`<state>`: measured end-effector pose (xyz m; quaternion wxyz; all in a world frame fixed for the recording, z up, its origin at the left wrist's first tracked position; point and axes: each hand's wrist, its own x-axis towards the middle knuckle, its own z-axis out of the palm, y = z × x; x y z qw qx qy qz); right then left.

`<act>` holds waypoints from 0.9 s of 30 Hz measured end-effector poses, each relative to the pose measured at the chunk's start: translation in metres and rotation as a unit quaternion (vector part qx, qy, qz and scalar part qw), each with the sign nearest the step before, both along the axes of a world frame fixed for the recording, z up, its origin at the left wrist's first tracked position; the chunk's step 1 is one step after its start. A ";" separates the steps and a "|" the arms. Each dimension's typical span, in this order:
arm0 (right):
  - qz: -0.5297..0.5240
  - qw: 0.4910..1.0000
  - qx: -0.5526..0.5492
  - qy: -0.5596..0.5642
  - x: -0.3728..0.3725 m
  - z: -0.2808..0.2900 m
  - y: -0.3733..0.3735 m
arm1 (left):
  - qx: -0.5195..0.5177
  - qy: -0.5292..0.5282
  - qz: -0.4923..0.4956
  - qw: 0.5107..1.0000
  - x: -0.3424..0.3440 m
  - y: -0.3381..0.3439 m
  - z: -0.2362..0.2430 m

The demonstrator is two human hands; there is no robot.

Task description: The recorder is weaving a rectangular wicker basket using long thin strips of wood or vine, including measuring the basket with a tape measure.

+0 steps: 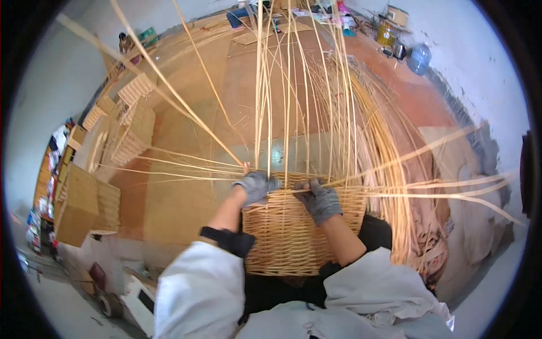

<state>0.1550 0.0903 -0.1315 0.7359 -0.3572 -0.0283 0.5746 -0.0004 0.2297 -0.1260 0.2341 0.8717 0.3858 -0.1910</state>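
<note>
A partly woven wicker basket (299, 237) of pale rods is right in front of me, its flat woven side toward me. Tall upright rods (288, 107) rise from its far edge, while others fan out sideways. My left hand (254, 187), in a grey glove, is closed around rods at the left end of the top edge. My right hand (319, 202), gloved alike, is closed on a wicker rod (418, 156) at the top edge right of centre; the rod slants off to the upper right. Both sets of fingertips are partly hidden among the rods.
Long loose rods (398, 198) lie in a bundle on the right. Finished-looking woven baskets (108, 206) stand at the left. Against the far right wall are a water bottle (419, 59) and a kettle (400, 52). Another person (127, 45) is at the far left.
</note>
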 end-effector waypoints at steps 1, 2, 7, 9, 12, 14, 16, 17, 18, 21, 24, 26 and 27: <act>0.008 1.000 -0.019 0.005 0.004 -0.005 -0.001 | -0.046 -0.046 0.030 0.997 -0.006 -0.004 0.004; 0.016 0.999 -0.038 0.009 0.010 -0.008 -0.002 | -0.094 -0.093 0.062 0.989 -0.010 -0.009 0.008; 0.134 0.835 -0.044 -0.533 0.027 0.020 0.053 | 0.055 -0.141 0.155 0.976 -0.018 -0.018 -0.024; 0.033 0.533 -0.037 -0.845 0.016 0.013 0.120 | 0.065 -0.150 0.261 0.951 -0.003 -0.021 -0.040; 0.006 0.361 -0.169 -0.917 0.004 -0.004 0.183 | 0.074 -0.160 0.300 0.937 0.015 -0.026 -0.012; 0.053 0.582 -0.145 -0.799 0.027 0.000 0.180 | 0.060 -0.145 0.273 0.949 0.016 -0.022 -0.011; 0.003 0.849 -0.014 -0.528 0.036 0.016 0.139 | -0.022 -0.150 0.291 0.945 0.001 -0.012 -0.013; -0.072 0.908 0.036 -0.412 0.024 0.021 0.097 | -0.101 -0.157 0.304 0.934 -0.012 -0.012 -0.016; -0.104 0.904 0.045 -0.413 0.014 0.006 0.056 | 0.012 -0.162 0.250 0.955 -0.017 -0.013 -0.026; -0.137 0.915 0.057 -0.374 0.002 0.007 0.021 | 0.142 -0.108 0.245 0.953 0.008 -0.018 -0.049; -0.141 0.938 0.064 -0.311 0.031 0.002 -0.007 | 0.024 -0.061 0.320 0.945 0.037 -0.031 0.010; -0.134 0.955 0.084 -0.252 0.050 0.003 -0.018 | 0.025 -0.015 0.283 0.959 0.052 -0.042 0.034; -0.123 0.962 0.102 -0.223 0.058 0.003 -0.016 | 0.032 0.028 0.263 0.964 0.058 -0.042 0.040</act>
